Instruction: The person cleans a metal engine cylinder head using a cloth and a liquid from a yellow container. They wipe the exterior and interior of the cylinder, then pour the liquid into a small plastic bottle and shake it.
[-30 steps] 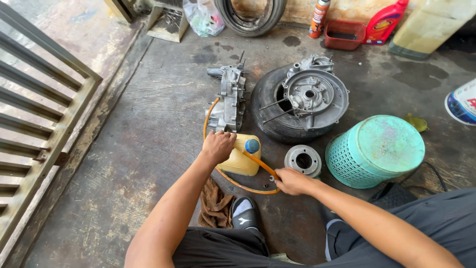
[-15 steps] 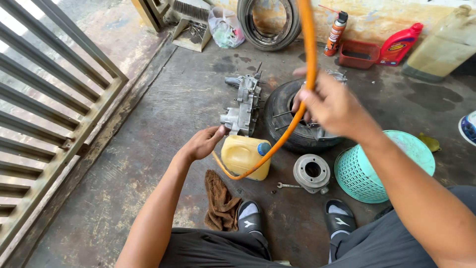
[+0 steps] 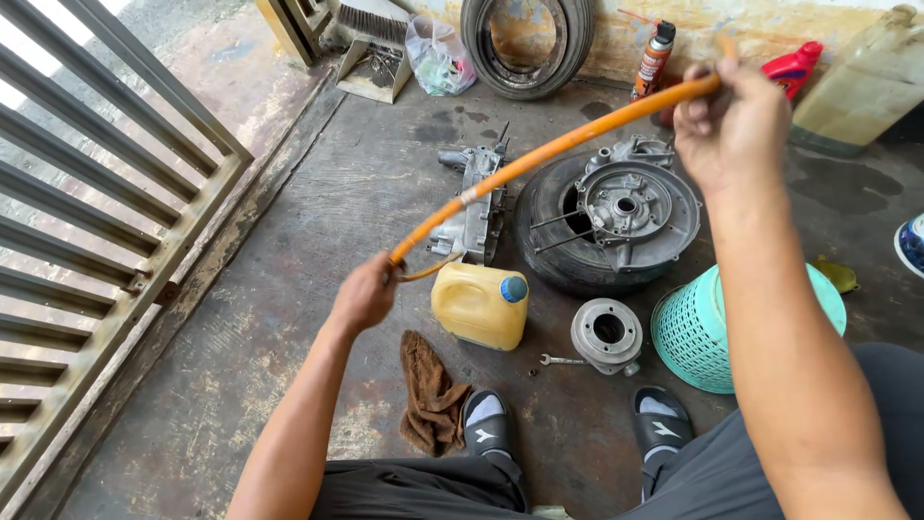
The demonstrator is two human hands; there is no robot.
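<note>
I hold the orange hose (image 3: 539, 154) stretched in the air above the concrete floor (image 3: 289, 289), slanting from low on my left to high on my right. My left hand (image 3: 366, 294) is closed around its lower end, and my right hand (image 3: 733, 125) pinches the upper end in a fist near the far wall. A thinner tail of hose seems to curl out past my left fist, though I cannot see well where it ends.

To do this well, I think I should keep both grips firm and the line taut, so that no kink forms at the pale band midway. I should also keep the low end over the yellow jug (image 3: 478, 304) with the blue cap (image 3: 514, 288), which stands just below my left hand, in case anything drips.

Beyond the jug lie the engine casing (image 3: 474, 207) and the tyre with its hub (image 3: 616, 217). Nearer me are the brown rag (image 3: 430, 395), a small wrench (image 3: 560, 360), the round metal drum (image 3: 607, 334) and the green basket (image 3: 695, 337).
</note>
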